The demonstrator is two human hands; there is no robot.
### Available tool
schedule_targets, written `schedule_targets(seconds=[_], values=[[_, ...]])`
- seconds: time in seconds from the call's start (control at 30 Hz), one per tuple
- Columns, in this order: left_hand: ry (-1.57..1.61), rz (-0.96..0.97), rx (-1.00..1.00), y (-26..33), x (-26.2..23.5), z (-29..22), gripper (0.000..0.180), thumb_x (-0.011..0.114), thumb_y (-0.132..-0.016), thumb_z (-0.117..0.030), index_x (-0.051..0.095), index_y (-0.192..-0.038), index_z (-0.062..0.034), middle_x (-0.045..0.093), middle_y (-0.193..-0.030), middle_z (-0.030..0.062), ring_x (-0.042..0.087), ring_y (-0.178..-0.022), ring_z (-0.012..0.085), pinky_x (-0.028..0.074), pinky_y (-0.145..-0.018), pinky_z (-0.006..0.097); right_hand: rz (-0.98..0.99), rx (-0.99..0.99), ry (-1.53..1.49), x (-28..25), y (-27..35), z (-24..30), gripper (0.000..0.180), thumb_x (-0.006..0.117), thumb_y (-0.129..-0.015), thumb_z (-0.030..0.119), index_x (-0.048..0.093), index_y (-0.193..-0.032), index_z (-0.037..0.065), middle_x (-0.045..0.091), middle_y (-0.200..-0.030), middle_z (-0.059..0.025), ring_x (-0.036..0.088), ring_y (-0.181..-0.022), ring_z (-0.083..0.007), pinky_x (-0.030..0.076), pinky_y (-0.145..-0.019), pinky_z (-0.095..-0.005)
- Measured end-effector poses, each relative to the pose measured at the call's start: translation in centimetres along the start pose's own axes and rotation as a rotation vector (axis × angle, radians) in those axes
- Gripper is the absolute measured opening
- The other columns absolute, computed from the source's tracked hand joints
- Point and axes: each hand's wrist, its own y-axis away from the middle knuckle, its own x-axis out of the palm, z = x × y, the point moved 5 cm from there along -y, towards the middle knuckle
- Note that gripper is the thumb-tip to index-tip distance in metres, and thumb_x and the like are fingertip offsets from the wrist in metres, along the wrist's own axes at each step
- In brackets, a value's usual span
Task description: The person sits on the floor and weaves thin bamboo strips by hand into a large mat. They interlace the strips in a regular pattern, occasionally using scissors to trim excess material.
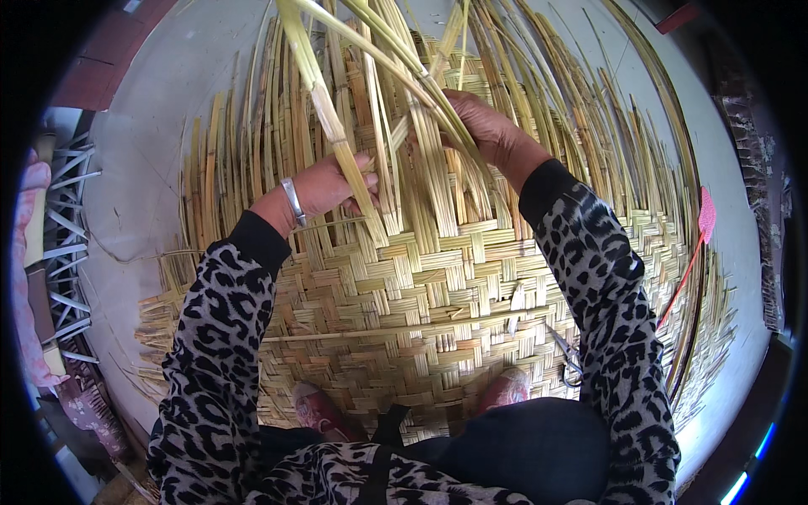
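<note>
A large mat woven from split reed strips (396,295) spreads out beneath me, with long loose strip ends fanning away at its far side. My left hand (331,185), a silver bracelet on the wrist, is closed on a pale reed strip at the edge of the weave. A wider split reed (332,126) slants upward in front of its fingers. To the right, my right hand (484,126) is closed around several raised reed strips (431,181); they partly hide its fingertips. Between the hands, more strips stand up from the weave and cross one another.
Scissors (572,366) lie on the mat by my right forearm. My pink shoes (320,411) rest on the mat's near part. One long loose reed (412,330) lies across it. A pink fly swatter (707,217) is at the right edge, and a metal-barred rack (71,244) stands at left.
</note>
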Motion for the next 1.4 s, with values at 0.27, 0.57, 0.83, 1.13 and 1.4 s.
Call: schedule_targets(seconds=[0.27,0.57,0.83,1.13,1.4], values=[[0.196,-0.04,0.018,-0.3,-0.6,0.5,0.016,0.053,-0.1,-0.016,0.053,-0.09,-0.0042,0.062,-0.085,0.005,0.07,-0.084,0.0199,0.054,-0.06,0.027,-0.217,-0.287,-0.238,-2.5,-0.2,4.1,0.031,0.06,-0.095,0.028,0.062,-0.107,-0.001,0.068,-0.082,-0.0098,0.067,-0.069,-0.0175,0.059,-0.056,-0.033],[0.069,-0.127,-0.148,-1.6,-1.4,3.9,0.021,0.052,-0.1,-0.025,0.061,-0.109,-0.0093,0.068,-0.094,0.0009,0.067,-0.087,0.0147,0.055,-0.073,0.029,-0.175,-0.472,-0.02,-4.1,2.7,7.4,0.023,0.052,-0.101,0.022,0.06,-0.107,0.001,0.07,-0.097,-0.0118,0.07,-0.092,-0.0199,0.058,-0.085,-0.0326],[-0.063,-0.046,-0.143,-1.5,-2.1,5.4,0.021,0.057,-0.095,-0.02,0.065,-0.108,-0.0052,0.069,-0.091,0.0022,0.066,-0.078,0.0111,0.054,-0.066,0.024,-0.055,-0.209,0.306,-5.5,3.9,5.4,0.047,0.034,-0.104,0.046,0.06,-0.099,0.007,0.067,-0.075,-0.0048,0.068,-0.075,-0.0132,0.05,-0.058,-0.0234],[-0.127,-0.046,-0.174,-1.6,-2.3,5.1,0.02,0.058,-0.094,-0.017,0.067,-0.102,0.0,0.071,-0.089,0.0063,0.069,-0.079,0.0131,0.055,-0.067,0.026,-0.222,-0.175,-0.468,-9.3,7.4,-3.0,0.023,0.052,-0.1,0.028,0.06,-0.1,0.008,0.069,-0.096,-0.0093,0.066,-0.091,-0.0204,0.056,-0.084,-0.0377],[-0.401,0.022,-0.125,-1.7,-2.7,4.3,0.023,0.064,-0.093,-0.016,0.058,-0.078,0.0001,0.071,-0.083,0.0125,0.069,-0.072,0.0156,0.055,-0.065,0.028,-0.489,-0.11,-0.661,-10.1,11.6,-9.3,0.019,0.056,-0.099,0.022,0.062,-0.105,0.004,0.067,-0.1,-0.0109,0.067,-0.094,-0.0232,0.057,-0.089,-0.04]])
